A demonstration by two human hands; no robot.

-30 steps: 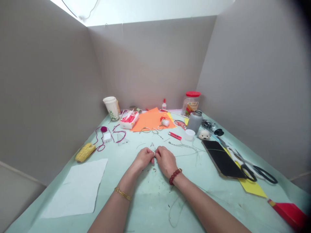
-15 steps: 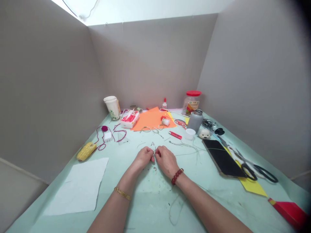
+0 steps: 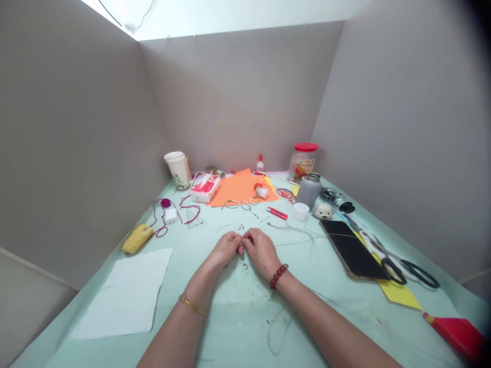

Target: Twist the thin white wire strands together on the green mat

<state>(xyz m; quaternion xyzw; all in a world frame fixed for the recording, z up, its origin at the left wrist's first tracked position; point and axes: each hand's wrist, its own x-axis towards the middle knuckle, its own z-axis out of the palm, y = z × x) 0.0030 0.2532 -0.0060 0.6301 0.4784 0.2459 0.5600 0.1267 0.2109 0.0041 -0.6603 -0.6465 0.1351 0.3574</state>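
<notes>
Fingers (image 3: 235, 238) closed in a pinch, left hand (image 3: 226, 248) and right hand (image 3: 263, 251) meet over a flat, pale-green counter (image 3: 230, 327), likely for fine control, anything held too small to tell.

A pale green cover (image 3: 226, 332) spreads over the whole tabletop, worn and specked with small dark scraps (image 3: 245, 266). Take the red lighter (image 3: 276, 213) as the landmark: just to its right stands a small white tub (image 3: 300, 211), and farther right come a grey bottle (image 3: 308, 193) and a white animal-faced object (image 3: 323, 211). Thin cords (image 3: 291, 228) straggle on the near side of it. Orange paper (image 3: 238, 186) lies beyond it; well to its left are a white charger-like block (image 3: 171, 216), a yellow corn-shaped piece (image 3: 137, 239) and, nearer, a white sheet (image 3: 125, 296).
</notes>
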